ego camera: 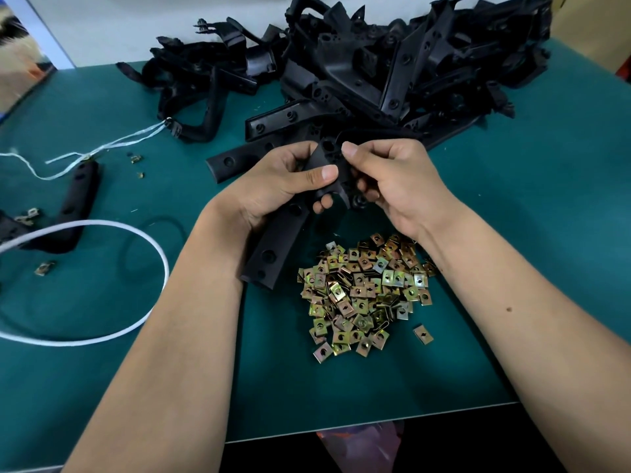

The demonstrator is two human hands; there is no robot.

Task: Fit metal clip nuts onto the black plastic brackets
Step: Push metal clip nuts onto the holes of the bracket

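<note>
My left hand (273, 186) grips a long black plastic bracket (273, 247) around its upper part, thumb laid across it; its lower end points down toward me. My right hand (392, 179) holds the bracket's top end from the right, thumb pressed on its upper edge. Whether a clip nut sits between my right fingers is hidden. Just below my hands a heap of brass-coloured metal clip nuts (365, 291) lies on the green mat. A big pile of black brackets (375, 70) covers the far side of the table.
On the left lie a black bracket (75, 199) with clips fitted, a few stray clip nuts (44, 268), a white cord loop (136, 240) and a white string (102, 148). The green mat (529, 233) ends at the table's front edge.
</note>
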